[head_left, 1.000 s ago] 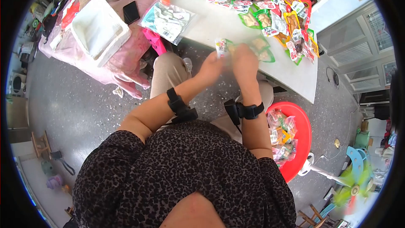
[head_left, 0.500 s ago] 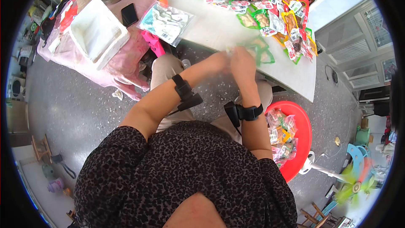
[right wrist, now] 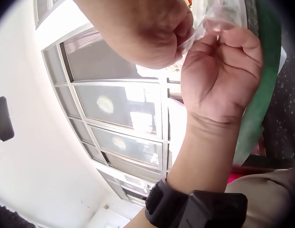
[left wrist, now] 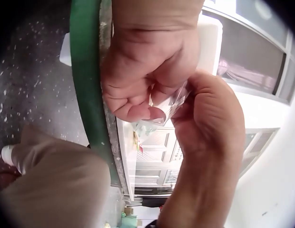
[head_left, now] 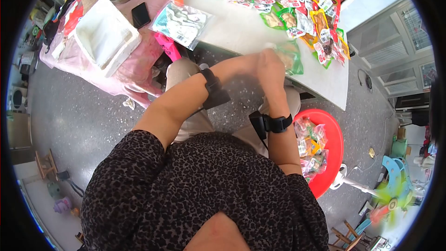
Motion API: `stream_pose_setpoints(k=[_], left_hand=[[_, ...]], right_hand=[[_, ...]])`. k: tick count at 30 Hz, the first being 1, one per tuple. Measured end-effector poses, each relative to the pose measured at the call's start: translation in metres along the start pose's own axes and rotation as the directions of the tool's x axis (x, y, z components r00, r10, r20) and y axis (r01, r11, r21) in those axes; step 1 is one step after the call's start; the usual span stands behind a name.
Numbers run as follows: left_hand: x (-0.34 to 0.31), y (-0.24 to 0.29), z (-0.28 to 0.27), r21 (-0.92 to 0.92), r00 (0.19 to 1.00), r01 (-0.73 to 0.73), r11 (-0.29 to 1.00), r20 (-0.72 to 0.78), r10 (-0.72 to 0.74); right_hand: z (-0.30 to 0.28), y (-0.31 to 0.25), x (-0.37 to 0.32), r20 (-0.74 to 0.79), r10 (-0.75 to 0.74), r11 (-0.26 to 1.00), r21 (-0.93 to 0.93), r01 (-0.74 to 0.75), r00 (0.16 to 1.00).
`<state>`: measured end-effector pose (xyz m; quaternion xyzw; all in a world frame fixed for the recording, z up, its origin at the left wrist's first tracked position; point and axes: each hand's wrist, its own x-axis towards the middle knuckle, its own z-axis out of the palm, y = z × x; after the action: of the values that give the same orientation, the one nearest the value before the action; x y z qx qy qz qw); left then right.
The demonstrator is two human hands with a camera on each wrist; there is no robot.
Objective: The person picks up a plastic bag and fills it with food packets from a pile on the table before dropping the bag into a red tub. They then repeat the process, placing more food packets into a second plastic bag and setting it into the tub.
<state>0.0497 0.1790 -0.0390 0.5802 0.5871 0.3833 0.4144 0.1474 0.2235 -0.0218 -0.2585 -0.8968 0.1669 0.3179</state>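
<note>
My left hand [left wrist: 150, 71] and right hand [head_left: 272, 69] are together over the near edge of the white table [head_left: 232, 35]. Between them is a clear plastic bag [right wrist: 200, 33], crumpled where the fingers hold it. In the left wrist view, the left fingers are curled against the plastic and the right hand [left wrist: 211, 111] pinches it from beside. The head view shows green-edged food packets [head_left: 291, 58] just beyond the right hand, behind hazy clear plastic. Blur and overlap hide most of the left hand in the head view.
A heap of food packets [head_left: 297, 2] covers the far table. A pack of clear bags [head_left: 181, 23] lies at the left corner. The red basin [head_left: 337, 153] at lower right holds bagged packets. A white foam box [head_left: 107, 37] and phone [head_left: 141, 15] rest on the pink cloth [head_left: 125, 81].
The left hand has moved right to meet the right hand. The white-labelled packet seen earlier at the left fingers is now out of sight. The right hand has barely moved.
</note>
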Motion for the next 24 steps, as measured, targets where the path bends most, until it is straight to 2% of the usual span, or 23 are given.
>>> stream_pose_setpoints(k=[1, 4, 5, 7, 10, 13, 16, 17, 18, 19, 22, 24], left_hand=[[0.001, 0.002, -0.001, -0.034, 1.000, 0.020, 0.999, -0.021, -0.020], [0.008, 0.000, 0.009, -0.001, 0.951, -0.229, 0.973, -0.215, 0.223], [0.010, 0.001, 0.009, -0.167, 0.960, -0.102, 0.981, -0.274, 0.053], [0.003, 0.029, 0.003, -0.497, 0.907, 0.130, 0.858, -0.291, -0.306], [0.026, -0.011, 0.000, -0.611, 0.924, -0.106, 0.785, -0.353, -0.149], [0.018, -0.004, -0.010, -0.780, 0.977, -0.036, 0.624, -0.158, -0.142], [0.006, -0.006, -0.023, -0.711, 0.992, 0.127, 0.692, 0.072, -0.108], [0.005, -0.008, -0.026, -0.507, 0.991, 0.135, 0.852, 0.088, -0.105], [0.004, -0.011, -0.028, -0.271, 0.989, 0.131, 0.954, 0.104, -0.107], [0.004, -0.013, -0.029, -0.020, 0.986, 0.116, 0.993, 0.120, -0.113], [0.010, -0.008, -0.027, 0.131, 0.995, 0.003, 0.991, 0.096, -0.016], [0.018, 0.005, -0.026, 0.231, 0.994, -0.077, 0.970, 0.088, 0.058]], right_hand=[[0.000, 0.001, 0.001, -0.007, -0.037, 0.999, -0.014, 0.036, 0.999], [-0.010, -0.002, 0.008, -0.054, 0.007, 0.995, 0.102, -0.002, 0.999], [-0.010, -0.002, 0.009, -0.081, 0.008, 0.993, 0.122, 0.002, 0.997], [-0.009, -0.003, 0.009, -0.132, 0.018, 0.987, 0.160, 0.004, 0.991], [-0.002, -0.005, 0.015, -0.226, 0.006, 0.971, 0.233, 0.048, 0.974], [-0.007, -0.017, 0.024, -0.193, 0.019, 0.971, 0.237, 0.028, 0.981], [-0.005, -0.022, 0.021, -0.030, 0.036, 0.976, 0.216, -0.029, 0.999], [-0.003, -0.022, 0.020, -0.028, 0.034, 0.980, 0.199, -0.027, 0.999], [0.001, -0.021, 0.017, -0.024, 0.031, 0.983, 0.181, -0.027, 0.999], [0.004, -0.020, 0.015, -0.019, 0.030, 0.987, 0.161, -0.027, 0.999], [0.005, -0.012, 0.012, -0.066, 0.054, 0.980, 0.194, -0.040, 0.996], [-0.001, -0.008, 0.015, -0.175, 0.056, 0.969, 0.245, -0.012, 0.983]])
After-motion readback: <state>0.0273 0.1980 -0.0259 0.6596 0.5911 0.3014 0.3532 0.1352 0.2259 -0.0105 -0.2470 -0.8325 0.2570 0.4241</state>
